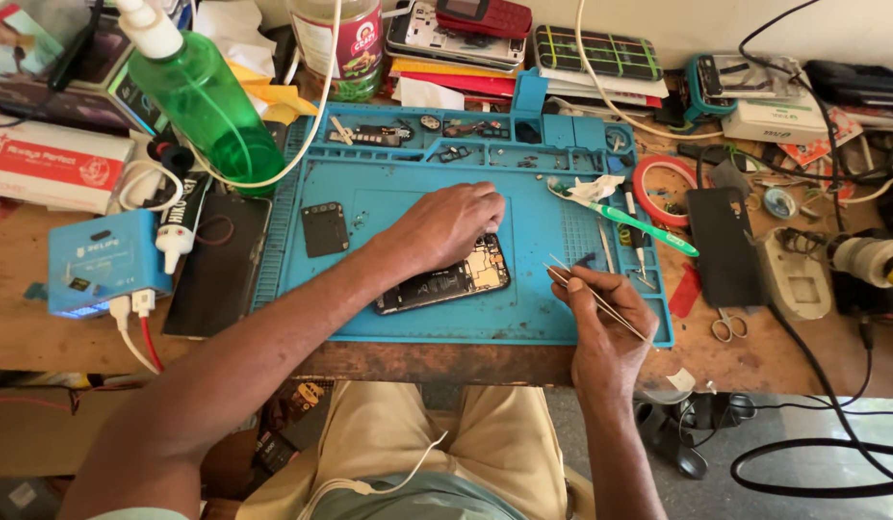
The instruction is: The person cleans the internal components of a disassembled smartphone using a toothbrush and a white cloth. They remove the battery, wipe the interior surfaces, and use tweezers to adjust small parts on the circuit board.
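Nearest to me, my right hand (608, 318) pinches one pair of thin metal tweezers (593, 291), thumb and fingers closed on the shaft; the long axis runs diagonally, tips pointing up and left toward the opened phone (444, 279), with a gap between tips and phone. The phone lies on the blue work mat (533, 318), back open, gold and dark parts showing, its long axis running from lower left to upper right. My left hand (446, 223) rests over the phone's upper edge, fingers curled down on it; I cannot tell whether they clamp it or only press. Left of that hand one small dark square plate (324, 228) lies flat on the mat. Right of it I count one green-handled toothbrush (639, 223), slanting down to the right. Farther back stand one green spray bottle (207, 101) and one red tape roll (666, 188).
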